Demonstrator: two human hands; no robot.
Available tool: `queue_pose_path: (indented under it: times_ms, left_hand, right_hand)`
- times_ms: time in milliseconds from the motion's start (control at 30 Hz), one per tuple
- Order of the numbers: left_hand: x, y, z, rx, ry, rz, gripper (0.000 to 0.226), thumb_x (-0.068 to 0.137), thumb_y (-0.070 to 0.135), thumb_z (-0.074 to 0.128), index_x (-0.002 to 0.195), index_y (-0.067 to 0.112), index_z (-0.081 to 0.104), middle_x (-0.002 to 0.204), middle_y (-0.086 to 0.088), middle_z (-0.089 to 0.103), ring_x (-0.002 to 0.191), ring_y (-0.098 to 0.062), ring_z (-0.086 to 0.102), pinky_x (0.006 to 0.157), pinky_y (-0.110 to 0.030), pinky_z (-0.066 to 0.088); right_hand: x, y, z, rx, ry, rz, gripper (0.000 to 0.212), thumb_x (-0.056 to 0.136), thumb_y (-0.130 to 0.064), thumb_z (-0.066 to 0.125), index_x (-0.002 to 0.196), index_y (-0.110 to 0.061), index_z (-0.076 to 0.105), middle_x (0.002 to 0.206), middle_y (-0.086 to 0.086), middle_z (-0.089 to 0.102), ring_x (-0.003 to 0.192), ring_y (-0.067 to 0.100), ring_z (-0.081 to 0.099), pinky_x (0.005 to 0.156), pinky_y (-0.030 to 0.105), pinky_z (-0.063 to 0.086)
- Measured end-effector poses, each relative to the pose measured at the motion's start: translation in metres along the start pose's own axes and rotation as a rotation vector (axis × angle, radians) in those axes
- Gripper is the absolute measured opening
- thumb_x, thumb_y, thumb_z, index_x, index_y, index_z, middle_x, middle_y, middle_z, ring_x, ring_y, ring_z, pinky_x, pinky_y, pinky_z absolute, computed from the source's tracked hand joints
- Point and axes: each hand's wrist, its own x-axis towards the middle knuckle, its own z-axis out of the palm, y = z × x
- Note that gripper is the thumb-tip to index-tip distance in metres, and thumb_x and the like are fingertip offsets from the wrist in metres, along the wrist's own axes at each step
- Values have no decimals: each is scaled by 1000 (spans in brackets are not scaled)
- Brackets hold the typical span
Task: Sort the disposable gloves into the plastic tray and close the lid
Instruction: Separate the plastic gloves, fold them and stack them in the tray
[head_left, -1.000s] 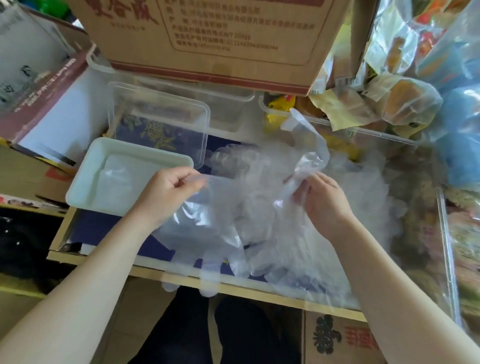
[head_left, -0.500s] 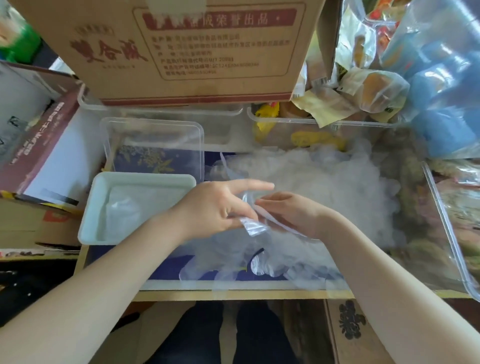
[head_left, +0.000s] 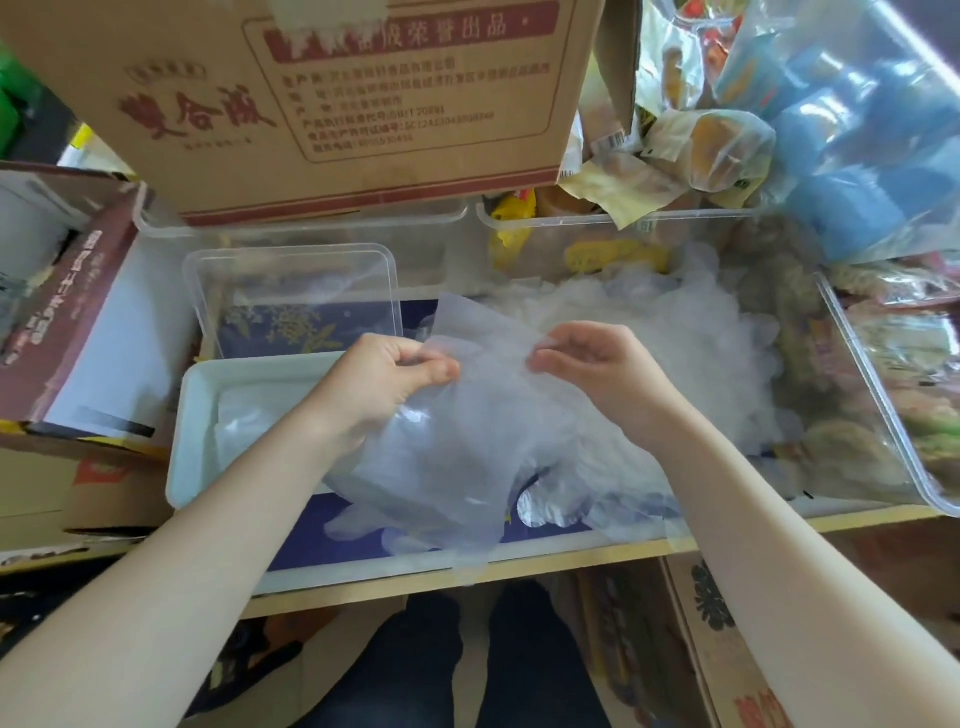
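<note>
Crowded on every side, our work surface is a dark blue patterned board with a pale wooden front edge running just above our knees. Behind it a big cardboard box overhangs the back, its lower edge sitting on clear bins, so there is little height to lift into at the rear. To the right a large clear tub angles in with its rim close beside our right forearm, and bagged goods pile up above it. To the left a maroon-and-white carton closes that side. What free room we have lies between the two forearms and forward over the board's front edge.

We see the white plastic tray at left on the board, its near rim touching our left wrist area, with some thin film already lying in it. The clear lid stands just behind the tray, off it, tilted up against the bins.

Our left hand has its fingers curled, pinching the upper left edge of a translucent disposable glove. Our right hand pinches the same glove's upper right edge between thumb and fingertips. The glove hangs spread between them, its fingers trailing past the board's front edge. The heap of loose gloves lies behind and right of our hands.
</note>
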Motion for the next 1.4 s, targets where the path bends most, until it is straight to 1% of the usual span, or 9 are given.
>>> queue_pose_path:
  times_ms: [167, 300, 400, 533, 600, 733, 1000, 1167, 1400]
  left_hand:
    - [1, -1, -12, 10, 231, 9, 8, 87, 16, 64, 89, 14, 72, 92, 3, 68, 85, -3, 60, 73, -6, 43]
    - [12, -5, -26, 1, 575, 62, 28, 84, 25, 65, 64, 5, 62, 59, 1, 47, 59, -14, 41, 62, -28, 33]
    - [15, 3, -20, -105, 621, 102, 40, 82, 28, 64, 66, -7, 57, 57, -4, 39, 58, -16, 34, 58, -29, 31]
    - [-4, 17, 22, -126, 441, 209, 15, 88, 25, 62, 79, 18, 72, 70, 10, 67, 67, -3, 57, 66, -19, 44]
    - [-15, 18, 40, -148, 315, 253, 15, 90, 22, 60, 91, 16, 74, 85, 6, 71, 77, 1, 59, 74, -16, 45]
    - [-27, 16, 56, -243, 140, 262, 41, 97, 24, 47, 79, -12, 59, 61, -3, 54, 57, -4, 47, 58, -13, 41]
    - [-21, 3, 52, -278, 146, 163, 40, 90, 47, 44, 89, 14, 65, 74, -19, 60, 73, -22, 57, 77, -41, 47]
    - [-17, 0, 52, -211, 165, 229, 25, 91, 46, 42, 84, 26, 55, 72, -6, 51, 73, -15, 47, 72, -34, 41]
    - [-22, 0, 49, -344, -151, 335, 65, 82, 56, 57, 103, -6, 53, 62, -3, 52, 56, -9, 48, 58, -16, 42]
  right_hand:
    - [2, 10, -4, 211, 209, 179, 22, 90, -11, 59, 68, -10, 55, 49, -8, 56, 45, 5, 51, 56, 22, 41]
    - [-7, 11, -15, 26, 596, 162, 27, 87, -16, 55, 66, 0, 55, 43, -2, 53, 34, 1, 41, 49, 21, 38]
    - [-18, -10, -8, 13, 614, 43, 37, 89, -17, 51, 64, 9, 48, 47, 8, 52, 36, 3, 41, 48, 19, 38]
    - [-18, -35, 23, 70, 470, -22, 34, 89, -16, 53, 61, 2, 45, 46, 4, 53, 36, 6, 45, 46, 19, 35]
    - [-18, -37, 38, 115, 403, -44, 33, 90, -16, 54, 61, -4, 44, 48, 5, 54, 37, 5, 46, 46, 20, 35]
    - [-22, -34, 53, 209, 318, -82, 33, 92, -16, 54, 63, -2, 47, 51, 7, 55, 42, 11, 53, 50, 29, 42]
    - [-23, -35, 52, 247, 238, 30, 40, 92, -12, 44, 59, 9, 50, 49, 17, 60, 41, 22, 55, 41, 21, 37]
    - [-23, -40, 54, 301, 184, 70, 46, 95, -14, 42, 50, -5, 50, 42, 8, 53, 36, 20, 47, 40, 15, 33]
    - [-19, -45, 57, 300, 102, 82, 54, 101, -32, 34, 64, -6, 62, 48, 9, 55, 40, 17, 50, 43, 18, 36]
